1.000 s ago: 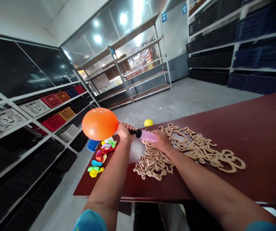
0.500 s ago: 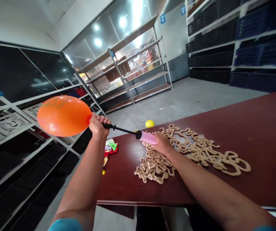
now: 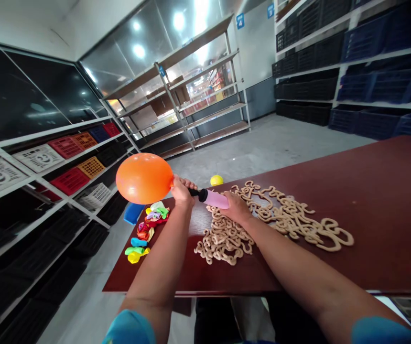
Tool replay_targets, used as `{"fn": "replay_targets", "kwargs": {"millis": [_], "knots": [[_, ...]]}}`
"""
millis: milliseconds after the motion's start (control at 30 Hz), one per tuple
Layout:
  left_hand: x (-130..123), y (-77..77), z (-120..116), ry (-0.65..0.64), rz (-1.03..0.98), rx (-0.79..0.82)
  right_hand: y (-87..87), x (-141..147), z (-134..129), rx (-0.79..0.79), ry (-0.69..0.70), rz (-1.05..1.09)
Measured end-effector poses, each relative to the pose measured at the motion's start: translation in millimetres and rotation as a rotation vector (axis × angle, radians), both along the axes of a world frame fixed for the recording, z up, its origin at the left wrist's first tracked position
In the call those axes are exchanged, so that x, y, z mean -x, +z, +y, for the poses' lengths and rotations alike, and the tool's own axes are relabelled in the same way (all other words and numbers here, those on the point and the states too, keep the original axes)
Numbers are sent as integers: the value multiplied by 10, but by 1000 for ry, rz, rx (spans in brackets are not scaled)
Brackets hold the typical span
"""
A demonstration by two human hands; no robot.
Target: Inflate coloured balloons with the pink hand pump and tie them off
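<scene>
An inflated orange balloon [image 3: 144, 178] sits at the end of a hand balloon pump [image 3: 217, 199] with a pink barrel and black end parts. My left hand [image 3: 183, 189] is closed around the balloon's neck and the black end of the pump. My right hand [image 3: 237, 208] grips the pink barrel above the table. The pump's rod is pushed in, so little black shows between the hands. Below my right hand lies a heap of tan, curled cord-like strips [image 3: 227, 239]. Left of my left forearm lie several limp, coloured balloons [image 3: 144, 231].
The dark red-brown table [image 3: 377, 200] spreads to the right. A yellow balloon [image 3: 216, 180] shows past its far edge. Racks with coloured crates [image 3: 72, 180] stand left, metal shelves [image 3: 191, 125] at the back, and dark crates [image 3: 356, 81] at the right. A blue object [image 3: 133, 213] is beyond the left edge.
My left hand has moved right, closer to my right hand, bringing the orange balloon along. The pump's black rod, visible before, has slid into the barrel. The view has shifted slightly.
</scene>
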State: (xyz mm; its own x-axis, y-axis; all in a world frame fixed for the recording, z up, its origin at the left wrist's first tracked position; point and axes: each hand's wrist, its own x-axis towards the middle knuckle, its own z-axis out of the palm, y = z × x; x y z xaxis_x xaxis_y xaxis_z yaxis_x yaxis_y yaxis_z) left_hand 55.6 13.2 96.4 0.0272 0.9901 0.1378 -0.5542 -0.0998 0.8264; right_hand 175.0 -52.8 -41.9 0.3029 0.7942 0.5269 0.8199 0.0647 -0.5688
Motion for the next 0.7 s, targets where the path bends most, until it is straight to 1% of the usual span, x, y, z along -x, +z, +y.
{"fn": "replay_targets", "kwargs": {"millis": [67, 133, 233, 333, 400, 433, 500, 567, 633, 700], "knots": [[83, 90, 19, 6, 3, 0, 7, 15, -7, -18, -9, -20], [211, 248, 41, 5, 5, -24, 14, 24, -12, -43, -9, -36], [443, 560, 70, 6, 4, -83, 24, 27, -11, -69, -6, -41], [646, 863, 85, 33, 10, -113, 26, 30, -1, -77, -9, -35], [728, 993, 90, 42, 18, -118, 19, 31, 5, -78, -12, -31], [748, 1024, 94, 42, 20, -121, 13, 30, 7, -76, -9, -28], [743, 1015, 106, 41, 17, -127, 3, 24, 6, -69, 1, -14], [679, 922, 122, 42, 8, -127, -6, 13, 4, -63, 12, 4], [564, 768, 133, 37, 6, -106, -11, 3, 3, -54, 8, 12], [413, 576, 130, 24, 11, -71, -17, -5, 8, -38, 1, 13]]}}
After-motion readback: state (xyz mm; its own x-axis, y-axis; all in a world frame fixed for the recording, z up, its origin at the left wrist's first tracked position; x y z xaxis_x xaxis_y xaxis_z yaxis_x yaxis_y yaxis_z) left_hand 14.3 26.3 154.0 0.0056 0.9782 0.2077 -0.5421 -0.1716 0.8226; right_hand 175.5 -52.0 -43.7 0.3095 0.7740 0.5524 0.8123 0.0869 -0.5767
